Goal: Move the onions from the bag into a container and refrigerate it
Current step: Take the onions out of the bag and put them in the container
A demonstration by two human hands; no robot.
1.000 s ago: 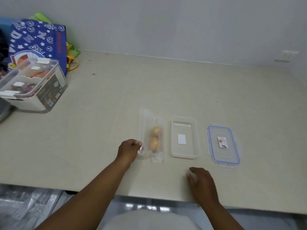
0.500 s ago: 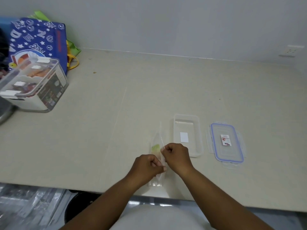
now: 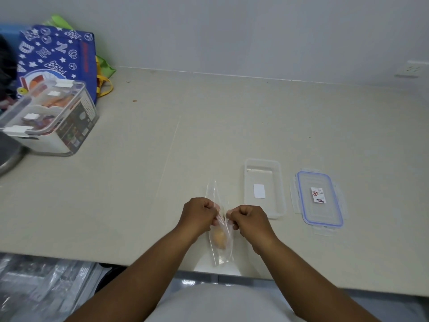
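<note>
Now that both hands have closed on the bag (image 3: 219,225), left hand (image 3: 200,213) and right hand (image 3: 248,218) pinching opposite sides, we judge opening has begun; onions (image 3: 219,238) between them.

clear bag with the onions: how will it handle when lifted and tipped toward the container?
Probably floppy: the thin clear bag crumples where the left hand and right hand pinch it. Weight likely sits low, since an onion shows below the grip. The round onion may roll out fast once tipped over the open container.

onions (image 3: 219,238): blurred, count unclear | lid label (image 3: 318,194): unreadable
</note>
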